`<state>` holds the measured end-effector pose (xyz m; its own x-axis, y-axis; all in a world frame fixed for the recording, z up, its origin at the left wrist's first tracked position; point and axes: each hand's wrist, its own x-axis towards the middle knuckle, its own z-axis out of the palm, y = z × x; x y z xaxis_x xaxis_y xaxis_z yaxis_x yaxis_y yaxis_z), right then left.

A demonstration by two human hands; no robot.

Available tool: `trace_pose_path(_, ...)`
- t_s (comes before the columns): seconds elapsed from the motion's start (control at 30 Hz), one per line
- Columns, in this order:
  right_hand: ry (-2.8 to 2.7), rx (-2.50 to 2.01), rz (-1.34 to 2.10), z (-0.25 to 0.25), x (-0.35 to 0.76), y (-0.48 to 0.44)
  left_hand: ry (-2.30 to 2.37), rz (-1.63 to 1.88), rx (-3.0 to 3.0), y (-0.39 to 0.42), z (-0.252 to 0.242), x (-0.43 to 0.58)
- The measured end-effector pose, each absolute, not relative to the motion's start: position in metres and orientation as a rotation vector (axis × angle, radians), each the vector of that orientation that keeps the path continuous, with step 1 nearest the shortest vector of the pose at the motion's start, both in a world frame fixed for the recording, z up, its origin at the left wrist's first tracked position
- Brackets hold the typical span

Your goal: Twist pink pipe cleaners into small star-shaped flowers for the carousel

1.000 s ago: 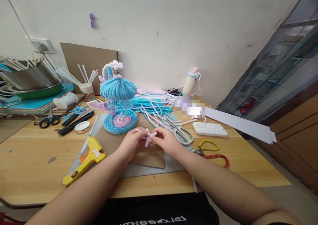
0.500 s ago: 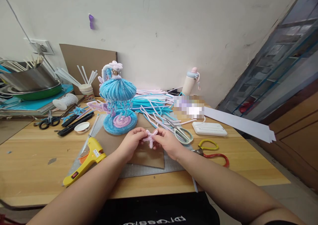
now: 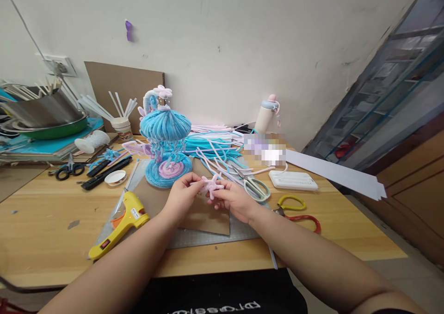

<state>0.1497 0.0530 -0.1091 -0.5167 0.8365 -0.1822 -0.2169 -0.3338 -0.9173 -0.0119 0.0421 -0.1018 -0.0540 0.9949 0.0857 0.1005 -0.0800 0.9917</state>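
Between my two hands is a small pale pink pipe-cleaner star shape (image 3: 212,186) with several short arms. My left hand (image 3: 183,194) pinches its left side between thumb and fingers. From the right, my right hand (image 3: 236,197) grips it with the thumb on one arm and the other fingers curled below. Both hands are above a brown cardboard sheet (image 3: 204,219) that lies on a grey cutting mat (image 3: 243,226). Just behind my left hand stands a blue and pink pipe-cleaner jellyfish lamp shape (image 3: 165,126) on a round coiled base.
A yellow glue gun (image 3: 121,224) lies left of the mat. White-handled scissors (image 3: 256,189), red-and-yellow-handled scissors (image 3: 294,210) and a white box (image 3: 293,180) are at the right. Blue and pink pipe cleaners (image 3: 215,145) are heaped behind. A bottle (image 3: 266,115) stands by the wall.
The pink star shape has been tilted and turned between my fingers and sits slightly higher. My right hand's fingers have shifted under it. The lamp and tools stay in place.
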Motion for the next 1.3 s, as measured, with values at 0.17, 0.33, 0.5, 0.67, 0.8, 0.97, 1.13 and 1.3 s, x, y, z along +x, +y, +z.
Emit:
trace_pose_path(0.17, -1.177, -0.927, 1.837, -0.11, 0.149, 0.055, 1.219, 1.241, 1.325, 0.04, -0.099, -0.009)
trace_pose_path(0.33, -1.222, -0.965, 1.697, -0.115, 0.148, 0.057, 1.17, 1.208, 1.32, 0.039, -0.099, -0.008)
trace_pose_path(0.5, -1.223, -0.981, 1.635, -0.115, 0.149, 0.056, 1.163, 1.156, 1.431, 0.038, -0.1, -0.008)
trace_pose_path(0.67, -1.114, -0.91, 1.762, -0.11, 0.152, 0.056, 1.094, 1.099, 1.44, 0.039, -0.101, -0.011)
trace_pose_path(0.8, -1.059, -0.837, 1.936, -0.105, 0.155, 0.057, 0.984, 1.086, 1.301, 0.041, -0.101, -0.012)
trace_pose_path(0.97, -1.068, -0.814, 1.982, -0.102, 0.157, 0.056, 0.969, 1.108, 1.195, 0.04, -0.099, -0.012)
trace_pose_path(1.13, -1.091, -0.727, 2.035, -0.103, 0.16, 0.059, 1.014, 1.127, 1.167, 0.04, -0.097, -0.013)
trace_pose_path(1.3, -1.14, -0.762, 1.951, -0.103, 0.16, 0.059, 1.055, 1.151, 1.161, 0.041, -0.094, -0.013)
